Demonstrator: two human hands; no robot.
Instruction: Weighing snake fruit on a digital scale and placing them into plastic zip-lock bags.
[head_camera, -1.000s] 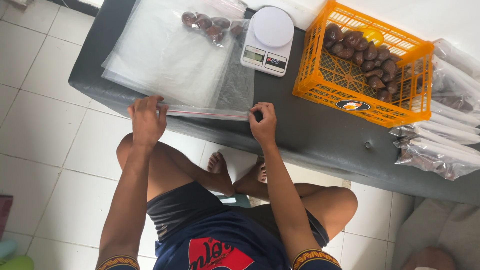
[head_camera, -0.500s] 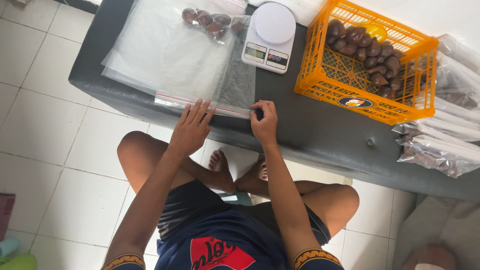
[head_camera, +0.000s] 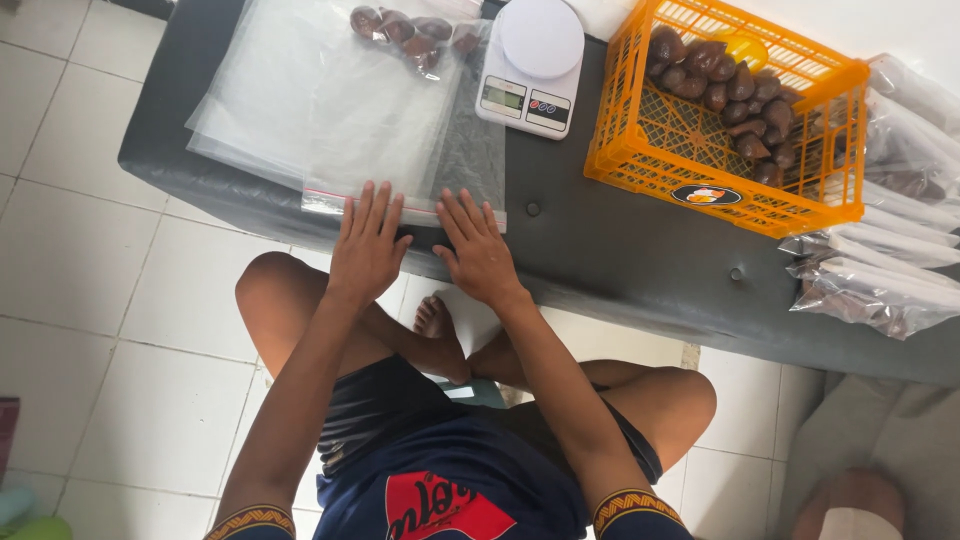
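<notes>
Pressing both palms flat, fingers spread, you have your left hand (head_camera: 367, 250) and right hand (head_camera: 477, 250) on the red-striped seal edge of the clear plastic zip bag (head_camera: 385, 130) overhanging the dark grey padded bench (head_camera: 620, 250). Uneven pressure could leave gaps, and the brown scaly fruits (head_camera: 410, 32) inside might spill.

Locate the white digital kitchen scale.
The white digital kitchen scale sits at the head view's top centre, between the clear plastic zip bag and the orange plastic crate.

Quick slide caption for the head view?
Left hand and right hand press flat on clear zip bag holding brown fruit.
</notes>
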